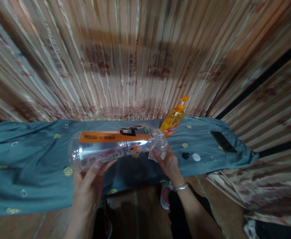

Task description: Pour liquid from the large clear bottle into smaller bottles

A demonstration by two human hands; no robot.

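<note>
A large clear plastic bottle [115,142] with an orange and silver label lies sideways in the air above the cloth. My left hand [89,181] grips its wide base end from below. At the neck end, my right hand [169,164] is closed with thumb and fingers around a small clear plastic piece [161,144], which meets the bottle's neck; whether it is a separate part is hard to tell. Something whitish shows beneath these fingers. Just behind this hand stands an orange pump bottle [172,122].
Teal patterned cloth [43,146] covers a long narrow surface. A black phone [223,141], a white round disc [196,157] and a small black item [185,155] lie on the right. Pleated curtains [125,59] hang behind. Tiled floor shows below.
</note>
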